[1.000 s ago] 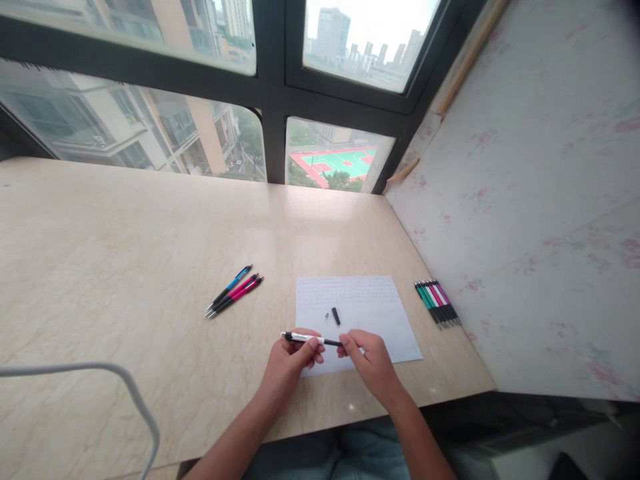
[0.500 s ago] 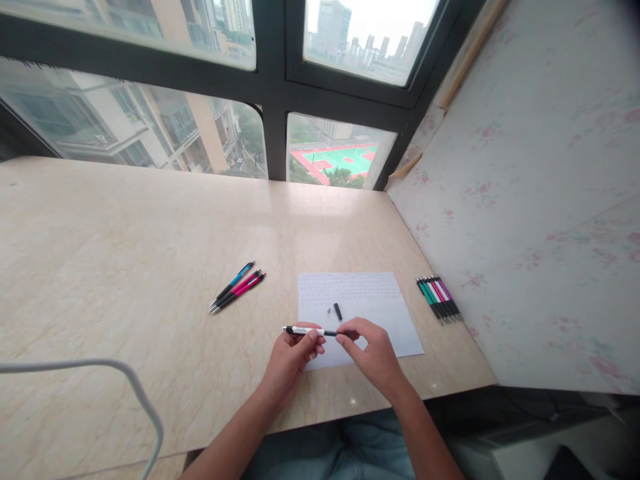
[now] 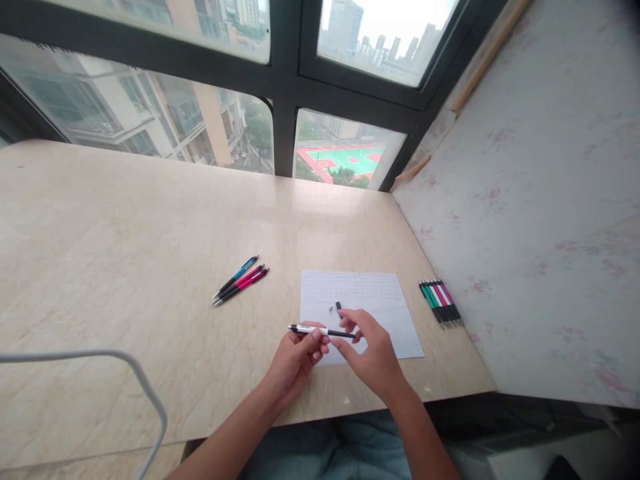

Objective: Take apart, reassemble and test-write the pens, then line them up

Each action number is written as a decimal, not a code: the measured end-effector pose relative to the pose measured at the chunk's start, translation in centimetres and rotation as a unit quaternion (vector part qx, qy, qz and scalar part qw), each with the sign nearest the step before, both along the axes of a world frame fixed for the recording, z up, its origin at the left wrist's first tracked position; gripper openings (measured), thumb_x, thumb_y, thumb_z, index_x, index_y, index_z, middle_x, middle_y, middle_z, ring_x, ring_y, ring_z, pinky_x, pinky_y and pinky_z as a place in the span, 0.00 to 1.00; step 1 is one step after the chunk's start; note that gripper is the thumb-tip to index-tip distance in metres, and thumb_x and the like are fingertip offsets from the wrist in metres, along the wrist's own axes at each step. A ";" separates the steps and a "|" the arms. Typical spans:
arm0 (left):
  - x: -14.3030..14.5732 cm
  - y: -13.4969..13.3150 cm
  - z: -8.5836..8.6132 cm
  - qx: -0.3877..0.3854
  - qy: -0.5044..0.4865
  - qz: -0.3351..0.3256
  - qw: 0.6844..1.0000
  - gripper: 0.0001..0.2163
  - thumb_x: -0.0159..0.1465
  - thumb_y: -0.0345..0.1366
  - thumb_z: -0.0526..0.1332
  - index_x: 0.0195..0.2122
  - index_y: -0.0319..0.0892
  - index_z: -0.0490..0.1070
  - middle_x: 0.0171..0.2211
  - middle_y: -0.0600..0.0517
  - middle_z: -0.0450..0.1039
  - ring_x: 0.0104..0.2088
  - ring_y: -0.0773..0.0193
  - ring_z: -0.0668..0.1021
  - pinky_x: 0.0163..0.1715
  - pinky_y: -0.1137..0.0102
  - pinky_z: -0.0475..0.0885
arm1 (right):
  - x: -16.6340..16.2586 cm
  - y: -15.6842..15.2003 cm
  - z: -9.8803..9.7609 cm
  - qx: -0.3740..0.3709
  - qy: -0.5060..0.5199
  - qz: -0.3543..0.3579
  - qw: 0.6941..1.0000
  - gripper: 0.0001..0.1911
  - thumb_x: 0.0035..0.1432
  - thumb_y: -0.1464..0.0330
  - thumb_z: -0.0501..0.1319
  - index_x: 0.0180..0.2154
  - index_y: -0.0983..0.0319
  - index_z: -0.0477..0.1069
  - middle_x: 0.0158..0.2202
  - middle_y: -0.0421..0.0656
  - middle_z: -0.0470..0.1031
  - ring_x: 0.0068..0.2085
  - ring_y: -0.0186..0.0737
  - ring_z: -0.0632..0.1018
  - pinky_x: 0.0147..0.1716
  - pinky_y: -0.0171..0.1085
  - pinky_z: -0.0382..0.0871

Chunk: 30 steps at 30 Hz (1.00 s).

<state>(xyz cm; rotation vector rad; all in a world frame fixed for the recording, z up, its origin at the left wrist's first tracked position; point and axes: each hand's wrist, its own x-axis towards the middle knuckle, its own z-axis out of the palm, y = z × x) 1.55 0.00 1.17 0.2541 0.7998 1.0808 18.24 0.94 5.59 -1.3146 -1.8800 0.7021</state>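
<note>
The left hand [image 3: 299,355] and right hand [image 3: 373,353] both pinch a white-and-black pen [image 3: 320,331] in closed fingers, just above the paper sheet [image 3: 385,307] on the tabletop [image 3: 125,267]. Small black parts [image 3: 339,306] lie on the sheet

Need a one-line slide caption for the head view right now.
Both hands, left hand and right hand, hold a white pen over a sheet of paper on the table.

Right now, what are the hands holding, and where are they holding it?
A white and black pen. The left hand pinches its white barrel near the middle; the right hand touches its black end. It is held level above the paper.
</note>
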 end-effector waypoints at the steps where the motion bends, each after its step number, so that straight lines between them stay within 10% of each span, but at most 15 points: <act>1: 0.0 0.0 0.1 0.001 0.003 0.001 1.000 0.11 0.53 0.35 0.72 0.35 0.36 0.75 0.27 0.49 0.76 0.26 0.71 0.75 0.26 0.79 0.68 | 0.0 0.0 0.0 -0.021 -0.012 -0.003 1.000 0.07 0.61 0.67 0.60 0.41 0.60 0.74 0.33 0.43 0.76 0.32 0.39 0.76 0.29 0.35 0.69; 5: 0.1 0.0 0.3 -0.002 0.007 0.011 1.000 0.12 0.52 0.35 0.73 0.34 0.36 0.76 0.27 0.49 0.76 0.26 0.71 0.75 0.27 0.79 0.69 | 0.1 0.2 0.5 -0.038 -0.032 0.001 0.999 0.11 0.63 0.68 0.57 0.28 0.60 0.73 0.26 0.40 0.75 0.27 0.35 0.73 0.29 0.35 0.67; 14: -0.5 0.6 -0.3 -0.026 -0.019 0.039 0.999 0.11 0.53 0.33 0.73 0.35 0.36 0.76 0.27 0.49 0.76 0.26 0.72 0.76 0.25 0.81 0.69 | 2.0 0.4 1.5 0.021 0.000 -0.007 1.000 0.07 0.60 0.72 0.58 0.37 0.59 0.74 0.36 0.44 0.76 0.36 0.39 0.76 0.31 0.36 0.71; 21: -0.5 0.5 -0.3 -0.012 -0.013 0.059 0.998 0.11 0.53 0.34 0.73 0.35 0.36 0.76 0.27 0.49 0.77 0.27 0.71 0.76 0.26 0.81 0.69 | 4.4 1.6 -2.7 -0.060 -0.052 -0.180 0.980 0.09 0.59 0.66 0.58 0.34 0.61 0.76 0.36 0.47 0.79 0.36 0.44 0.78 0.30 0.37 0.71; 30: -0.2 0.3 -0.1 -0.011 0.006 0.038 0.999 0.11 0.53 0.35 0.73 0.35 0.37 0.76 0.27 0.49 0.76 0.27 0.71 0.76 0.28 0.79 0.70 | 0.8 3.6 -5.8 -0.010 -0.183 -0.229 0.956 0.09 0.59 0.66 0.58 0.33 0.59 0.76 0.33 0.44 0.78 0.39 0.45 0.75 0.38 0.39 0.65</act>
